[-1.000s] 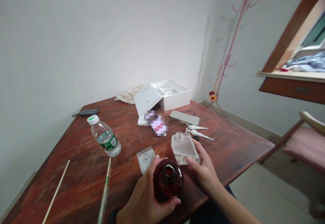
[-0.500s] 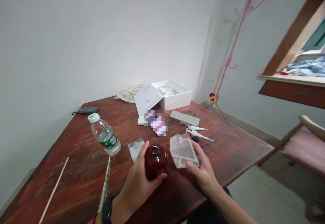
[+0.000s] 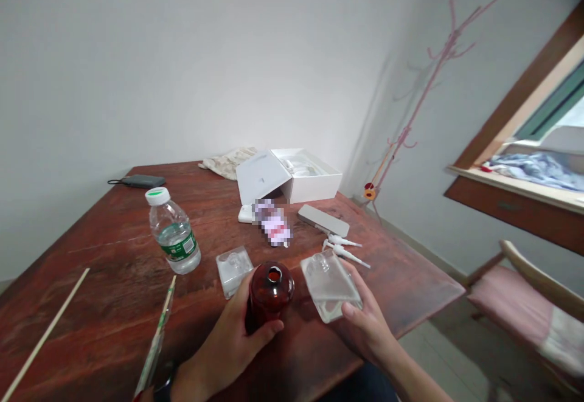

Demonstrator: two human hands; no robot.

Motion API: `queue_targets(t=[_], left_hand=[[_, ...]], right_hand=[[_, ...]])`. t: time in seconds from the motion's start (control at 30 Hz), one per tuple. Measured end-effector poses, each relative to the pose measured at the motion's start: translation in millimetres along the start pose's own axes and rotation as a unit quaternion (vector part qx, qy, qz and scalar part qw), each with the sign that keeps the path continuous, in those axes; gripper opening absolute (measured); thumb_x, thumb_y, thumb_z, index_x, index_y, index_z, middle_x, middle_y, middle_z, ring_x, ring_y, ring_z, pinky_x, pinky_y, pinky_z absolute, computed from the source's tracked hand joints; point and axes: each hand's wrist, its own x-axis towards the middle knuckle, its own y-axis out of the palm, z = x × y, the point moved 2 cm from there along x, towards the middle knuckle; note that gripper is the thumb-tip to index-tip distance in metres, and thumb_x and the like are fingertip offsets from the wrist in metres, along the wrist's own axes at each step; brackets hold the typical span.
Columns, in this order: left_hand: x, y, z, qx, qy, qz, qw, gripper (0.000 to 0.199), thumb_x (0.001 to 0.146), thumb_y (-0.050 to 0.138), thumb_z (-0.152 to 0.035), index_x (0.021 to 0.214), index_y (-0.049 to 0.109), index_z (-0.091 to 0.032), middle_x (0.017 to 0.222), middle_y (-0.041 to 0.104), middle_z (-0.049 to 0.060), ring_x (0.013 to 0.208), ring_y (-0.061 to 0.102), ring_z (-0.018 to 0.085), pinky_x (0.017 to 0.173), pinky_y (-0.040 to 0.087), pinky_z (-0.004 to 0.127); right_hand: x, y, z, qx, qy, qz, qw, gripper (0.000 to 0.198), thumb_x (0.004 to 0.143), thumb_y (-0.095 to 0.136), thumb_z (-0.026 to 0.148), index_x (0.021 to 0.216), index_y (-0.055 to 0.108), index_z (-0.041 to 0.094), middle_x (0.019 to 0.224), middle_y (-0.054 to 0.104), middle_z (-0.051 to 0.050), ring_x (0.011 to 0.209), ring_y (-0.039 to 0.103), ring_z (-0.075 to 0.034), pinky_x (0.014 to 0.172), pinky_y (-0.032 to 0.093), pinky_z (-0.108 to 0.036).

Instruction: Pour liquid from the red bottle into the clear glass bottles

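No word or number can be read. On the left, the water bottle [image 3: 174, 232] bears a green label [image 3: 172, 249] with a pale barcode patch [image 3: 188, 244] and print too small to read; its white cap [image 3: 155, 200] a green mark [image 3: 159, 194]. Near left, green print [image 3: 159, 326] on the clear sleeve [image 3: 151, 354] is blurred. At the far side, a white lid [image 3: 264, 172] shows a small grey logo [image 3: 261, 180], too faint to name

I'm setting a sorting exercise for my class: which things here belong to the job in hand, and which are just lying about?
In the job:
- amber glass bottle, in the left hand
- clear square bottle, in the right hand
- probably second clear bottle, white pump heads

Apparently lying about:
- water bottle
- open white box
- wooden stick
- crumpled cloth
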Motion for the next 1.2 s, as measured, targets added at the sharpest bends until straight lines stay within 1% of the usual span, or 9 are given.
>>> queue_targets(t=[0.13, 0.3, 0.4, 0.63, 0.73, 0.83, 0.97, 1.07, 1.2], left_hand=[[1, 0, -5, -0.060, -0.006, -0.013, 0.998, 0.083, 0.086, 0.092, -0.045, 0.161, 0.060, -0.029, 0.161, 0.064, 0.014, 0.152, 0.055, 0.043, 0.132, 0.037, 0.063], [1, -1, -21, -0.115, 0.011, -0.008, 0.993, 0.084, 0.077, 0.097, -0.051, 0.154, 0.069, -0.031, 0.148, 0.073, 0.013, 0.142, 0.064, 0.045, 0.123, 0.050, 0.060], [0, -3, -22, -0.095, 0.021, -0.027, 0.995, 0.086, 0.074, 0.098, -0.054, 0.152, 0.071, -0.030, 0.149, 0.072, 0.014, 0.140, 0.064, 0.047, 0.122, 0.049, 0.060], [-6, -4, -10, -0.009, 0.080, -0.053, 0.995, 0.084, 0.080, 0.093, -0.053, 0.157, 0.065, -0.034, 0.144, 0.075, 0.008, 0.130, 0.073, 0.040, 0.115, 0.057, 0.051], [-8, -4, -10, 0.026, 0.070, -0.035, 0.997, 0.089, 0.078, 0.094, -0.046, 0.160, 0.062, -0.035, 0.153, 0.071, 0.009, 0.140, 0.067, 0.041, 0.121, 0.052, 0.052], [-9, -3, -11, 0.051, 0.027, 0.002, 0.998, 0.099, 0.074, 0.097, -0.039, 0.164, 0.057, -0.033, 0.166, 0.060, 0.010, 0.156, 0.052, 0.042, 0.131, 0.039, 0.055], [-9, -4, -9, 0.069, 0.000, 0.025, 0.997, 0.101, 0.076, 0.095, -0.036, 0.167, 0.053, -0.028, 0.172, 0.052, 0.011, 0.162, 0.043, 0.041, 0.135, 0.028, 0.056], [-8, -3, -11, 0.076, 0.007, 0.026, 0.997, 0.101, 0.076, 0.096, -0.033, 0.167, 0.053, -0.027, 0.172, 0.052, 0.012, 0.162, 0.043, 0.041, 0.136, 0.028, 0.056], [-6, -2, -18, 0.081, 0.040, 0.019, 0.996, 0.098, 0.075, 0.097, -0.028, 0.165, 0.057, -0.025, 0.166, 0.059, 0.013, 0.155, 0.052, 0.042, 0.132, 0.038, 0.054]], right_hand=[[6, -7, 20, -0.050, 0.007, 0.023, 0.998, 0.089, 0.074, 0.095, 0.070, 0.148, 0.064, 0.031, 0.145, 0.076, -0.015, 0.129, 0.074, -0.042, 0.105, 0.061, -0.052], [11, -9, 35, -0.054, 0.017, 0.053, 0.997, 0.090, 0.068, 0.101, 0.063, 0.146, 0.069, 0.031, 0.152, 0.073, -0.015, 0.135, 0.071, -0.041, 0.112, 0.058, -0.052], [13, -13, 37, -0.072, 0.031, 0.073, 0.994, 0.095, 0.065, 0.104, 0.058, 0.148, 0.068, 0.028, 0.153, 0.071, -0.017, 0.136, 0.071, -0.040, 0.111, 0.058, -0.050], [17, -22, 52, -0.120, 0.030, 0.129, 0.984, 0.097, 0.065, 0.105, 0.055, 0.150, 0.065, 0.030, 0.150, 0.073, -0.016, 0.137, 0.070, -0.040, 0.113, 0.057, -0.050], [17, -25, 60, -0.133, 0.044, 0.161, 0.977, 0.098, 0.065, 0.106, 0.052, 0.151, 0.065, 0.029, 0.149, 0.073, -0.017, 0.138, 0.070, -0.040, 0.115, 0.055, -0.050], [17, -30, 68, -0.150, 0.045, 0.178, 0.972, 0.099, 0.066, 0.106, 0.052, 0.152, 0.063, 0.028, 0.149, 0.074, -0.017, 0.136, 0.071, -0.040, 0.114, 0.055, -0.048], [19, -34, 78, -0.188, 0.065, 0.216, 0.956, 0.097, 0.070, 0.104, 0.049, 0.155, 0.062, 0.031, 0.148, 0.074, -0.016, 0.137, 0.071, -0.041, 0.113, 0.057, -0.050], [21, -36, 85, -0.208, 0.065, 0.220, 0.951, 0.094, 0.071, 0.104, 0.049, 0.154, 0.064, 0.032, 0.154, 0.071, -0.016, 0.140, 0.069, -0.041, 0.111, 0.059, -0.049], [19, -34, 93, -0.219, 0.078, 0.238, 0.943, 0.091, 0.075, 0.102, 0.047, 0.156, 0.063, 0.035, 0.160, 0.067, -0.014, 0.132, 0.074, -0.038, 0.104, 0.063, -0.046]])
